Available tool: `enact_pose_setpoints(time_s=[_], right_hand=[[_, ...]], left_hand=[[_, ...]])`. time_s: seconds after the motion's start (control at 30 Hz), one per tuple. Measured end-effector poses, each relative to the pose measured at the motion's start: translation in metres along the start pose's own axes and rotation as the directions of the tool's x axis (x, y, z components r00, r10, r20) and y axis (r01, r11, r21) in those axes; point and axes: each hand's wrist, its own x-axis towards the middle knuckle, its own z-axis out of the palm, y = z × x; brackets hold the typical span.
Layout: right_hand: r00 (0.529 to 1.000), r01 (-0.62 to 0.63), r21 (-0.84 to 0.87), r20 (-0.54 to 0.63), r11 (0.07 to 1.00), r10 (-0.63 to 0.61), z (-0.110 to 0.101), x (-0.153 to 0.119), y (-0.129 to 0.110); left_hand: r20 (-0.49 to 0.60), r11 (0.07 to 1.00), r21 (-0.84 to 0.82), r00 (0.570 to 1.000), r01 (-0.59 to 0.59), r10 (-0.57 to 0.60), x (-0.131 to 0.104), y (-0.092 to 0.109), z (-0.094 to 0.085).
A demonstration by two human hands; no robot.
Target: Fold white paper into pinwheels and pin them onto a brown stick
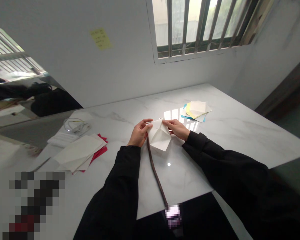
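Paper (162,137) is held over the table (232,123), between both hands: left corner pinched by left hand (139,133), upper right edge by right hand (178,129). Near corner is unheld, pointed bodyward.

On the table (230,133), sheets (81,151) lie left and behind-right of the paper (160,140)

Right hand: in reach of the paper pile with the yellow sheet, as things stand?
Probably yes: the right hand looks close to the paper pile, with only sunlit tabletop between. It pinches the folded white paper, though, so it would likely have to let go first.
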Motion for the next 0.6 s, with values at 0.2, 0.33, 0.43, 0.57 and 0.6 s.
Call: enact_pose_setpoints(time_s=[0.2,0.33,0.43,0.57,0.6], right_hand=[[0.997,-0.018,0.063,0.078,0.998,0.013,0.0014,-0.0028,-0.0041],[0.988,0.057,-0.015,0.141,0.998,-0.055,0.0002,-0.0022,-0.0007],[0.994,0.069,-0.027,0.089,0.997,-0.067,-0.0014,-0.0002,0.0015],[0.997,0.083,-0.018,0.01,0.996,-0.083,-0.0036,0.0013,0.0011],[0.996,0.091,-0.023,-0.005,0.996,-0.091,-0.0039,0.0014,0.0006]], left_hand=[[-0.031,0.999,-0.033,0.999,0.02,-0.021,0.001,-0.001,0.0003],[0.024,0.998,-0.064,0.999,0.026,-0.024,-0.0021,0.0007,0.0034],[0.151,0.996,-0.091,0.988,0.016,-0.002,-0.0043,0.0032,0.0027],[0.187,0.998,-0.029,0.981,0.058,-0.051,-0.0041,0.0028,-0.0012],[0.179,0.998,-0.014,0.982,0.059,-0.055,-0.0037,0.0016,-0.0017]])
